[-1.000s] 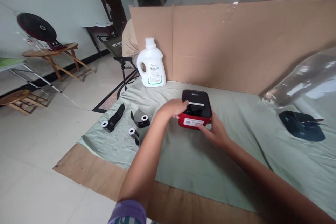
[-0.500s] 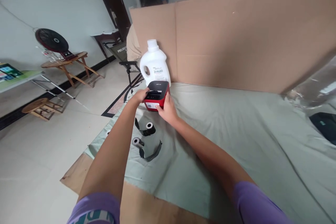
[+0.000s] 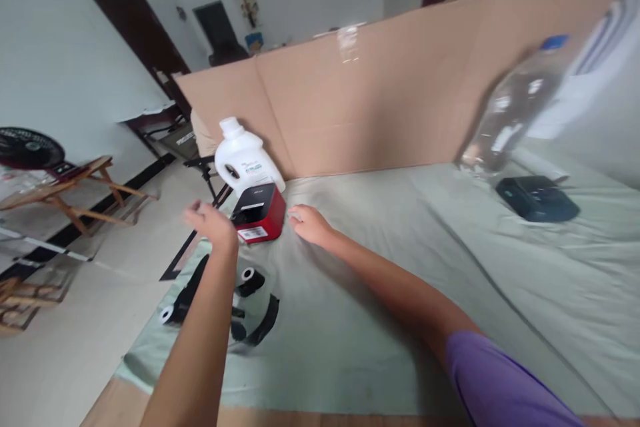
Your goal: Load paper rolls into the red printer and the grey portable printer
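Note:
A small red and black label printer (image 3: 258,215) stands on the pale green cloth (image 3: 380,280), just in front of a white detergent bottle (image 3: 244,162). My left hand (image 3: 209,221) hovers a little to the printer's left, blurred, fingers loosely spread and holding nothing. My right hand (image 3: 309,223) rests on the cloth just right of the printer, fingers relaxed and apart, empty. Neither hand touches the printer. Below my left forearm lie three black label rolls with white cores (image 3: 249,279).
A cardboard wall (image 3: 380,107) stands upright behind the cloth. At the right are a clear plastic bottle (image 3: 510,107) and a dark flat device (image 3: 537,198). Off the table's left edge are a folding chair, wooden stools and a black fan (image 3: 27,147).
Both hands have let go of the printer, which now stands by the detergent bottle. The left hand drew back to the left, the right settled on the cloth. The camera swung right.

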`<state>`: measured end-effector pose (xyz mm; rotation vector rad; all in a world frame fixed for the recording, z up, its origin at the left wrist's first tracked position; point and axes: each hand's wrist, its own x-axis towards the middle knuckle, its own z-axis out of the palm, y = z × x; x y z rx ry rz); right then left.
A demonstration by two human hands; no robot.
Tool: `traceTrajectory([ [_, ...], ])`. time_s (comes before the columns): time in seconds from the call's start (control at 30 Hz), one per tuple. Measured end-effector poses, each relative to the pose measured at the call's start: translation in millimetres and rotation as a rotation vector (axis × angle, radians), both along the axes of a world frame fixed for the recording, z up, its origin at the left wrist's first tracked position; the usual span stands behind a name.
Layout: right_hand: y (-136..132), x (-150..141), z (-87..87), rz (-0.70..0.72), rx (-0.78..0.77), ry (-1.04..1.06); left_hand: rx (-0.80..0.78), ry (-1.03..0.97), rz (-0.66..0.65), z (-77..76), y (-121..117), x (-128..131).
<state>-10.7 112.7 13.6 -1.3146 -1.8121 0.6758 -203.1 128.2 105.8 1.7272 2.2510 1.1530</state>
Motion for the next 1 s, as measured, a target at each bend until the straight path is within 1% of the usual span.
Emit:
traceTrajectory([
  [0.03,-7,31,1.0,-0.04,0.013,-0.021,0.166,-0.046,0.101,-0.1,-16,19],
  [0.07,-17,66,1.2,-0.099,0.035,-0.048,0.282,-0.087,0.103,-4.2,-34,41],
  [0.1,-30,106,0.9,-0.164,0.053,-0.096,0.311,-0.092,-0.012,-12.4,-54,66],
  [0.13,-46,148,0.8,-0.251,0.079,-0.166,0.264,-0.063,-0.212,-24.0,-76,93],
  [0.17,-64,191,1.4,-0.361,0.119,-0.245,0.144,0.011,-0.496,-38.1,-99,121],
  [0.2,-83,234,3.2,-0.473,0.141,-0.347,0.026,0.107,-0.751,-53.5,-122,148],
  [0.23,-104,275,6.2,-0.613,0.141,-0.451,-0.073,0.219,-0.938,-68.9,-144,172],
  [0.27,-124,312,10.2,-0.77,0.119,-0.548,-0.153,0.321,-1.068,-83.3,-164,192],
  [0.3,-142,346,14.9,-0.91,0.08,-0.631,-0.206,0.403,-1.192,-95.7,-180,208],
  [0.33,-158,376,19.9,-1.05,0.029,-0.69,-0.225,0.46,-1.301,-105.5,-193,218],
  [0.37,-172,401,24.8,-1.161,-0.028,-0.733,-0.236,0.5,-1.379,-112.6,-202,224],
  [0.4,-183,422,29.3,-1.228,-0.091,-0.759,-0.24,0.523,-1.433,-116.8,-208,225],
  [0.43,-190,438,33.3,-1.262,-0.162,-0.764,-0.243,0.534,-1.461,-118.6,-211,224],
  [0.47,-194,451,36.4,-1.267,-0.242,-0.744,-0.251,0.538,-1.469,-118.6,-213,222],
  [0.53,-195,468,39.5,-1.211,-0.399,-0.636,-0.27,0.537,-1.463,-115.7,-214,217],
  [0.6,-193,474,38.5,-1.139,-0.496,-0.516,-0.28,0.532,-1.458,-112.6,-213,214],
  [0.67,-192,471,34.7,-1.109,-0.495,-0.465,-0.281,0.527,-1.455,-111.4,-214,214],
  [0.73,-195,460,31.1,-1.137,-0.434,-0.471,-0.277,0.526,-1.454,-111.4,-214,215],
  [0.8,-198,442,30.1,-1.174,-0.366,-0.485,-0.27,0.524,-1.459,-111.4,-214,215],
  [0.87,-199,416,32.2,-1.18,-0.308,-0.495,-0.265,0.514,-1.467,-111.0,-214,215],
  [0.93,-195,379,36.2,-1.155,-0.248,-0.491,-0.259,0.501,-1.474,-110.9,-215,214],
  [1.0,-188,333,40.2,-1.103,-0.175,-0.467,-0.248,0.496,-1.476,-111.6,-217,212],
])
